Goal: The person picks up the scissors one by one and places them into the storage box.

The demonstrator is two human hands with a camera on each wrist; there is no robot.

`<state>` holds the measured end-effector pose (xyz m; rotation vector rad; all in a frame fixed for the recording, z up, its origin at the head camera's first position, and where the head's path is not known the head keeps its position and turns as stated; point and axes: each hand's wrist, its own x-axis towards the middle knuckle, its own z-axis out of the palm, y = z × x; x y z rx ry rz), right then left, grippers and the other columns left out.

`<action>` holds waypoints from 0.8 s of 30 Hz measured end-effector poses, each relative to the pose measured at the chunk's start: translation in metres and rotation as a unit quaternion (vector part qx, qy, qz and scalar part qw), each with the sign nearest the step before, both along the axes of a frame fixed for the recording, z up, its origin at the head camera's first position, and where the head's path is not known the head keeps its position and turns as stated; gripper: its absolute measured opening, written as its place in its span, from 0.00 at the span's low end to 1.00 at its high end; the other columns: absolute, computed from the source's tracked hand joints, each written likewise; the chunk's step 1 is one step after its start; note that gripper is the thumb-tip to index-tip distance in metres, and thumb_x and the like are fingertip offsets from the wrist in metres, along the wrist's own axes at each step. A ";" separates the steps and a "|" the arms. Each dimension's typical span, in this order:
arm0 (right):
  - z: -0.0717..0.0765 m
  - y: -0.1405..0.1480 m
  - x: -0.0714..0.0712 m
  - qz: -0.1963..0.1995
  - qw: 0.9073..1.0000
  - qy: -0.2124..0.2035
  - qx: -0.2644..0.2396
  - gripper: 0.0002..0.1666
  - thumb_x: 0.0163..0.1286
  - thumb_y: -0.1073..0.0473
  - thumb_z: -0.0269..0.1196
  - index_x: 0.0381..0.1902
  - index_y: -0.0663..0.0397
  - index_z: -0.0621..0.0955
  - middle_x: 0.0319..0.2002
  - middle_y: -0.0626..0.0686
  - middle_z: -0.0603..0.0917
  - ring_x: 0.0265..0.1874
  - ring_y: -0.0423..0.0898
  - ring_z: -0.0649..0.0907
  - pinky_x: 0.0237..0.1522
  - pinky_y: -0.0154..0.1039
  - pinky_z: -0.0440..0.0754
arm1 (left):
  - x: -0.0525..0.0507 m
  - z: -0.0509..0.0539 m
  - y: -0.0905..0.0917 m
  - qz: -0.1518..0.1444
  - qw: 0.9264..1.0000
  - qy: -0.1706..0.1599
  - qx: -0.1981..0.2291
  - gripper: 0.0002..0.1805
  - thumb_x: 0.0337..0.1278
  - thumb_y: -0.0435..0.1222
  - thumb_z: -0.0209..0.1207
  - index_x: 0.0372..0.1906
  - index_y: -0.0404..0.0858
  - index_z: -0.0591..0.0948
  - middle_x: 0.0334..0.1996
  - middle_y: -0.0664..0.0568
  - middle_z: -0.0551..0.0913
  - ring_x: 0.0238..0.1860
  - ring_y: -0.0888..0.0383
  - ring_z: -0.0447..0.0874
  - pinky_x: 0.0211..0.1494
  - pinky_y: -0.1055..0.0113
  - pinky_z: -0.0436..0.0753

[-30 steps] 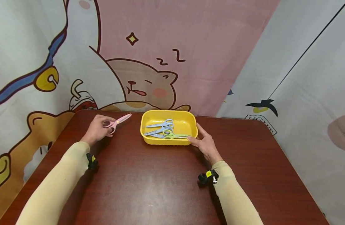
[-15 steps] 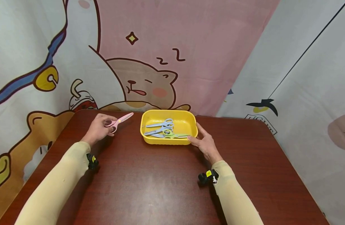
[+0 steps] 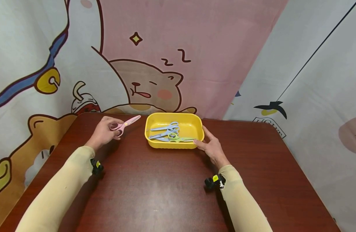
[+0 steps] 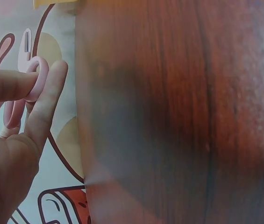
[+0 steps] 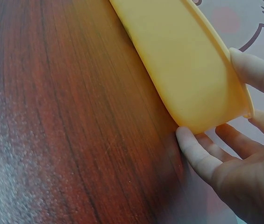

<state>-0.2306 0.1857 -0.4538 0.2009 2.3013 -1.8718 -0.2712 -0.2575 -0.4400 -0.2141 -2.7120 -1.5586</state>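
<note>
My left hand [image 3: 103, 132] holds a pair of pink scissors [image 3: 125, 124] by the handle loops, blades directed up and right, left of a yellow plastic basket [image 3: 154, 146]. In the left wrist view, the pink scissors [image 4: 39, 84] sit between thumb and fingers. At the basket's right end, my right hand [image 3: 212, 148] grips the front corner, thumb on the rim and fingers along the side. The right wrist view shows this grip on the basket wall [image 5: 183, 65]. Inside lie several light blue scissors [image 3: 167, 132] and one green pair [image 3: 178, 138].
The basket stands near the far edge of a dark red-brown wooden table [image 3: 160, 187]. Behind it hangs a cartoon-printed cloth [image 3: 212, 64]. A small black camera [image 3: 96, 166] is strapped to the left wrist, another black camera [image 3: 214, 182] to the right.
My left hand has shifted slightly right with the pink scissors, whose tips are nearer the basket. The right hand and the basket stay in place.
</note>
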 end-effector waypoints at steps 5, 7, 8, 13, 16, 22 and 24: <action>0.000 0.000 0.000 0.001 1.000 0.002 -0.001 0.53 0.67 0.60 0.73 0.83 0.33 0.58 0.81 0.54 0.56 0.46 0.44 0.86 0.55 0.44 0.84 | 0.001 0.003 0.005 -0.004 1.000 0.002 0.013 0.21 0.57 0.13 0.57 0.57 0.22 0.80 0.56 0.33 0.61 0.44 0.38 0.82 0.34 0.60 0.89; -0.001 0.000 0.000 0.001 1.000 0.003 -0.003 0.53 0.67 0.60 0.73 0.83 0.33 0.58 0.81 0.54 0.56 0.45 0.44 0.86 0.56 0.44 0.83 | 0.001 0.004 0.006 -0.007 1.000 0.005 0.017 0.21 0.56 0.13 0.58 0.56 0.22 0.80 0.56 0.33 0.61 0.43 0.38 0.82 0.33 0.60 0.89; -0.001 0.000 0.000 0.002 1.000 0.004 -0.005 0.54 0.68 0.60 0.73 0.83 0.33 0.58 0.81 0.55 0.56 0.45 0.43 0.86 0.56 0.45 0.83 | 0.001 0.004 0.007 -0.008 1.000 0.006 0.017 0.21 0.56 0.13 0.58 0.56 0.22 0.80 0.56 0.33 0.61 0.43 0.39 0.82 0.33 0.60 0.89; -0.001 0.000 0.000 0.003 1.000 0.005 -0.008 0.53 0.68 0.61 0.72 0.83 0.34 0.58 0.81 0.55 0.56 0.44 0.42 0.86 0.55 0.44 0.84 | 0.002 0.007 0.012 -0.013 1.000 0.009 0.019 0.21 0.55 0.13 0.58 0.56 0.23 0.81 0.56 0.32 0.62 0.45 0.39 0.81 0.32 0.61 0.89; -0.001 0.000 0.000 0.002 1.000 0.006 -0.009 0.53 0.68 0.61 0.72 0.83 0.34 0.58 0.81 0.54 0.56 0.44 0.42 0.86 0.55 0.44 0.84 | 0.002 0.008 0.014 -0.015 1.000 0.012 0.016 0.22 0.55 0.13 0.59 0.56 0.23 0.81 0.56 0.33 0.63 0.47 0.38 0.79 0.33 0.62 0.89; 0.000 0.000 0.001 0.001 1.000 0.007 -0.010 0.53 0.67 0.62 0.73 0.83 0.34 0.59 0.81 0.54 0.56 0.45 0.42 0.86 0.55 0.45 0.84 | 0.003 0.010 0.018 -0.019 1.000 0.017 0.011 0.22 0.55 0.13 0.60 0.56 0.24 0.82 0.57 0.32 0.63 0.49 0.36 0.80 0.33 0.62 0.89; 0.000 0.000 0.001 0.001 1.000 0.007 -0.009 0.53 0.67 0.62 0.73 0.83 0.34 0.59 0.81 0.53 0.56 0.45 0.43 0.85 0.55 0.45 0.84 | 0.003 0.011 0.019 -0.019 1.000 0.017 0.009 0.22 0.56 0.14 0.60 0.56 0.25 0.82 0.57 0.33 0.63 0.49 0.36 0.80 0.33 0.62 0.89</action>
